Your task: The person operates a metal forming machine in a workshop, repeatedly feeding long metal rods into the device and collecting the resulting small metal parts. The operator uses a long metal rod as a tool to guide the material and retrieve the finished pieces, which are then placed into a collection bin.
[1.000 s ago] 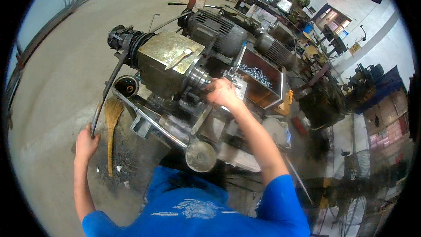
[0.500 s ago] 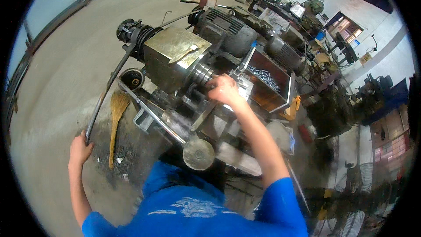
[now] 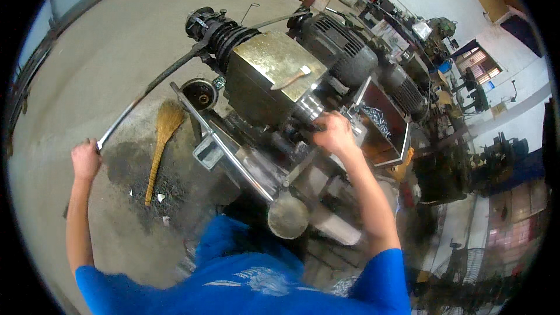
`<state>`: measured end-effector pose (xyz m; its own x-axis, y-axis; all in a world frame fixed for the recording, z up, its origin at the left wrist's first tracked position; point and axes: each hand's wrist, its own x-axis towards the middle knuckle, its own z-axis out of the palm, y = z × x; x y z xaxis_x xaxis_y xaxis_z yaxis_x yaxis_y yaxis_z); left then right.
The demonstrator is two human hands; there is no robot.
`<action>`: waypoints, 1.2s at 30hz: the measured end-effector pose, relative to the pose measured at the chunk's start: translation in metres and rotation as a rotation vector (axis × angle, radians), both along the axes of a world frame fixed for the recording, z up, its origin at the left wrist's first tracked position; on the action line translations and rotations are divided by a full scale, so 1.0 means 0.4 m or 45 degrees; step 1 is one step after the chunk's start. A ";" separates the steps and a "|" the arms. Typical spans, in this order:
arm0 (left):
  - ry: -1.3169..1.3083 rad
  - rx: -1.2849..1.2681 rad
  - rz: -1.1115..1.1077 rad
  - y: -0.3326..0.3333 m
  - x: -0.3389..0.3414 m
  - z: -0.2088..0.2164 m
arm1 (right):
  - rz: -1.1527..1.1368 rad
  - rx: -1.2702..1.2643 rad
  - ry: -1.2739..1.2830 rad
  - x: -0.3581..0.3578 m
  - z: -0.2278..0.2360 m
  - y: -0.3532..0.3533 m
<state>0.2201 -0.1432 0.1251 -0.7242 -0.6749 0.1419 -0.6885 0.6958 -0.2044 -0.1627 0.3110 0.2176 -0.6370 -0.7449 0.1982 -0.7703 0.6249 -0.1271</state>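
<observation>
At the far left, my left hand (image 3: 86, 158) is closed round the free end of a long metal lever (image 3: 140, 100). The lever slopes up to the black ribbed rear end (image 3: 224, 41) of a lathe-like machine's spindle. My right hand (image 3: 335, 132) is at the front of the shiny spindle nose (image 3: 310, 107), fingers curled in; whatever they hold is hidden behind them. Between my hands stands the greasy metal headstock (image 3: 256, 87), with a wooden-handled brush (image 3: 291, 78) lying on its flat top.
A straw broom (image 3: 160, 140) lies on the floor by dark chips. A shiny bar (image 3: 239, 164) with a round disc end (image 3: 288, 215) points towards me. Right of the spindle sits an open box (image 3: 401, 138) holding small metal parts. A motor (image 3: 341, 44) stands behind the headstock.
My left hand has swung the lever's end outward to the left and away from me. My right hand stays at the spindle nose. The whole view has shifted, so the machine appears farther right.
</observation>
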 end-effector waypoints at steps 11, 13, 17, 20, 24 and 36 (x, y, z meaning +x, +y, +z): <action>0.416 0.297 0.068 -0.202 -0.120 -0.050 | 0.065 -0.148 0.048 0.005 -0.012 0.033; 1.030 0.014 -0.458 0.058 -0.274 0.015 | 0.082 -0.249 0.073 0.025 -0.002 0.083; 0.524 1.099 0.047 0.208 -0.410 -0.300 | 0.025 -0.432 0.057 0.117 0.032 0.192; 0.160 0.861 -0.398 0.366 -0.466 -0.530 | -0.226 -0.397 -0.029 0.184 0.043 0.352; -0.454 0.392 -0.747 0.356 -0.530 -0.383 | -0.629 -0.295 -0.123 0.286 -0.017 0.611; 0.715 1.346 -0.444 0.199 -0.516 -0.293 | -1.924 0.524 -0.130 0.636 -0.352 1.384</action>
<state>0.0136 -0.0637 0.0078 -0.9023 -0.4311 -0.0057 -0.2453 0.5024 0.8291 0.0917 0.8648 0.0768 -0.8120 0.5805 0.0609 0.5774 0.7836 0.2292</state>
